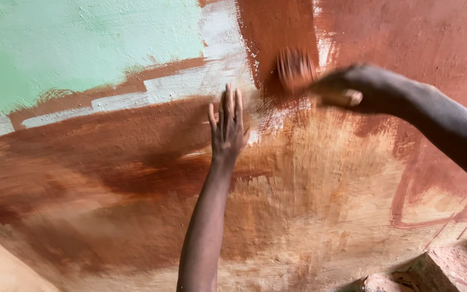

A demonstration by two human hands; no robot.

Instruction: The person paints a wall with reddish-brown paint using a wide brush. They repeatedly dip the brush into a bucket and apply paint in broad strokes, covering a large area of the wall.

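While my left hand point(226, 127) lies flat and spread on the wall point(109, 178), my right hand point(347, 86) grips the paintbrush point(304, 75): long axis roughly horizontal, blurred bristles pointing left onto red-brown paint.

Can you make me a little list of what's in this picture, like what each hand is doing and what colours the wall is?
left hand: flat on the wall, fingers spread, empty
right hand: grips a paintbrush, blurred, bristles at the wall
wall: mostly reddish-brown paint
upper left patch: pale green
streaks: white, between green and brown
lower right corner: rough block
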